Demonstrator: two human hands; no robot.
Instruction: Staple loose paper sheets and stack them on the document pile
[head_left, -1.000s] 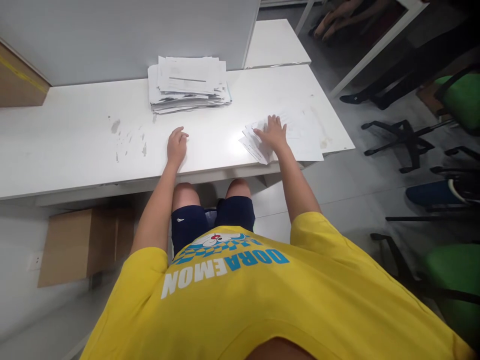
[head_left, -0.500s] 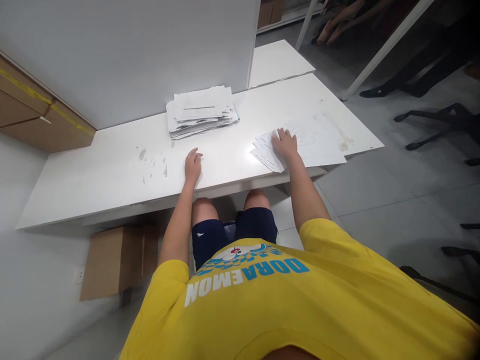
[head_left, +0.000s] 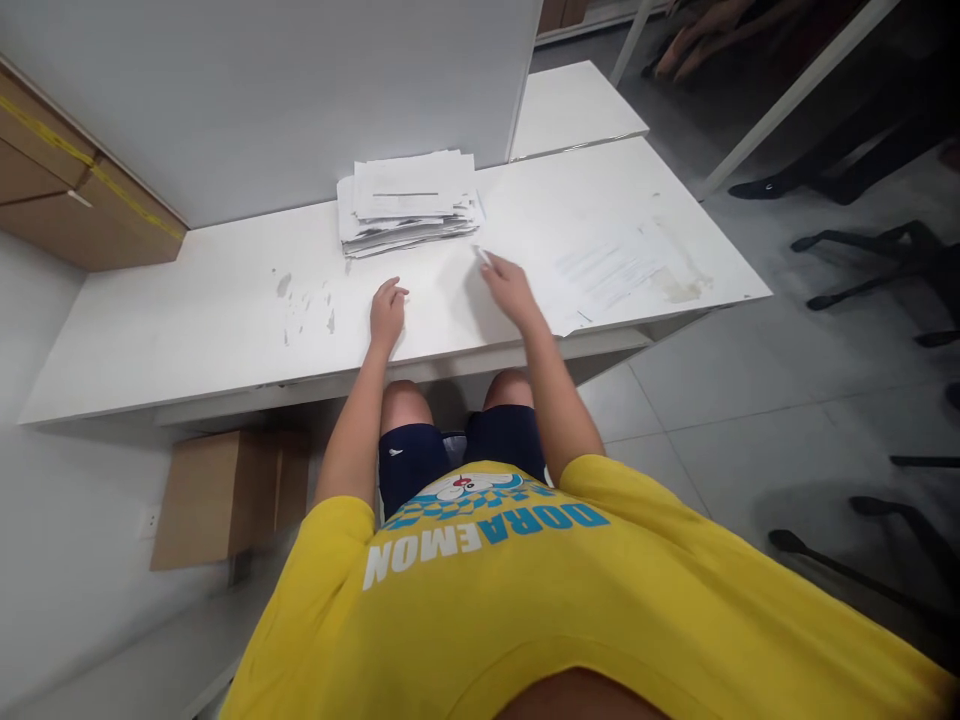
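My left hand (head_left: 387, 315) rests on the white table (head_left: 225, 300) near its front edge. Its fingers are loosely bent and apart, and nothing shows in them. To the right, my right hand (head_left: 511, 288) is held just in front of the paper stack, fingers pinched together on a thin white piece of paper (head_left: 480, 256) whose edge sticks out past the fingertips. The stack of papers (head_left: 409, 200) is uneven, with printed sheets. Faint, smeared printed sheets (head_left: 607, 272) lie right of my right hand; their edges blend into the white tabletop.
A grey panel (head_left: 300, 90) rises behind the table. Cardboard boxes stand at the far left (head_left: 90, 190) and below the table (head_left: 199, 495). Chair legs (head_left: 862, 235) and another person's legs (head_left: 832, 170) are on the right. Stains mark the tabletop.
My right hand has left the sheets on the right and moved left toward the stack, with a piece of paper in its fingers. My left hand stays in place; the view has shifted slightly.
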